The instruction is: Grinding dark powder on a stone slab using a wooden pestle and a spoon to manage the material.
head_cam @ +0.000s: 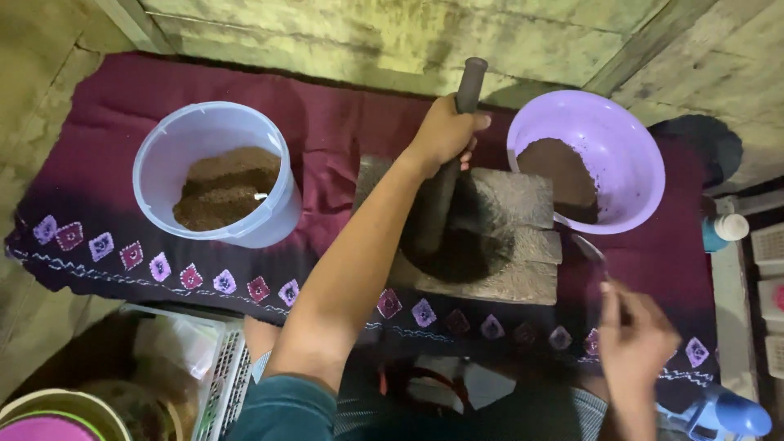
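Two tubs hold brown powder: bucket [214,173] and bowl [590,160]. Your left hand [445,131] has its fingers clamped on the pestle [454,155] in the mortar [474,233]; your right hand [635,339] pinches a spoon [590,250].

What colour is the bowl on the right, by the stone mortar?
Light purple; the bowl holds dark brown powder, seen in the head view.
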